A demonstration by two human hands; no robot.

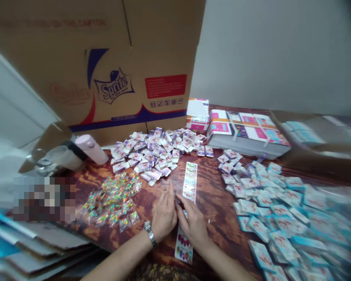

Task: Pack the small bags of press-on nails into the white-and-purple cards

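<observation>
Left hand (165, 214) and right hand (193, 220) near-closed together over the long white sticker strip (190, 181), any grip hidden; my right wrist could drag it crooked on the brown wood-grain table (219, 238).

The only view looks forward and down from the wearer's head, over both forearms.

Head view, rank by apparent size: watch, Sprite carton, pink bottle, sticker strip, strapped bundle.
1. Sprite carton
2. Strapped bundle
3. Sticker strip, ranked on its visible parts; its middle is partly hidden
4. Pink bottle
5. Watch
</observation>
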